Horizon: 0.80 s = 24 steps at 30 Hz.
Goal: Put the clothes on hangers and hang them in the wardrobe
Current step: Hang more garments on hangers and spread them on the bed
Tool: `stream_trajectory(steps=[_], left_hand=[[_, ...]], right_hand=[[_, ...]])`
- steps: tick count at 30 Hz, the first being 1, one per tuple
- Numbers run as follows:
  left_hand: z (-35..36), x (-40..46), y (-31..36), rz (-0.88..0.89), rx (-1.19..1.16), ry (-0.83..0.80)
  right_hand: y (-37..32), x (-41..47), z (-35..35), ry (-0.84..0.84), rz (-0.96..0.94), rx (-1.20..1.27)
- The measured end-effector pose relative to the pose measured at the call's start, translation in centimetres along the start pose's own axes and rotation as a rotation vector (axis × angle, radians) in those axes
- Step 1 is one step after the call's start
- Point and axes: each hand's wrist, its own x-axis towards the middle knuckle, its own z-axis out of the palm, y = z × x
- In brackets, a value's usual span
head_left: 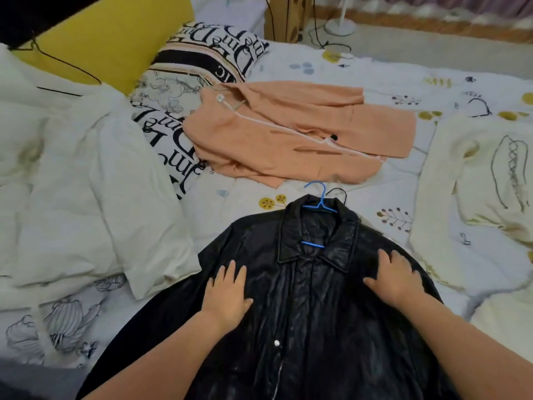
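spread fingers point(230, 272) of the left hand point(227, 295) lie flat on the chest of a black leather jacket point(302, 327), while the right hand point(395, 281) rests the same way on the other side, fingers apart and straight, gripping nothing. the jacket lies face up on the near part of a bed point(375, 67) with a flower-print sheet, its collar pointing away from the person and its front closed. a blue hanger point(318, 202) sits inside the neck, its hook poking out past the collar onto the sheet; a thin black hook shows just beside it. farther up the bed, well apart from the jacket, an orange blazer point(288, 134) lies spread out with a white hanger point(230, 106) on it. a white shirt point(72, 174) with a black wire hanger point(57, 60) covers the left side, partly over a lettered pillow point(202, 53). a cream sweater point(484, 180) lies at the right edge.
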Motion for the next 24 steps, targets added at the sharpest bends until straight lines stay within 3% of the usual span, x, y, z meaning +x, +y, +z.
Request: stream_trajectory(steps=[5, 14, 21, 23, 24], left_hand=[[4.2, 4.5, -2.2, 0.094, 0.097, -0.163], [6.0, 6.8, -2.7, 0.1, 0.048, -0.227], [4.0, 6.3, -2.8, 0.097, 0.03, -0.315], [2.1, 5.7, -2.8, 0.089, -0.087, -0.22], [0.9, 5.1, -2.7, 0.079, -0.166, -0.066]], right_hand=[[-1.1, 5.8, 1.7, 0.057, 0.08, -0.034], [-1.5, 9.8, 1.9, 0.011, 0.113, -0.112], [-2.8, 2.9, 0.2, 0.275, 0.14, -0.086], [-2.5, 0.2, -0.8, 0.318, 0.107, 0.061], [-2.4, -1.3, -1.3, 0.313, 0.082, 0.143]])
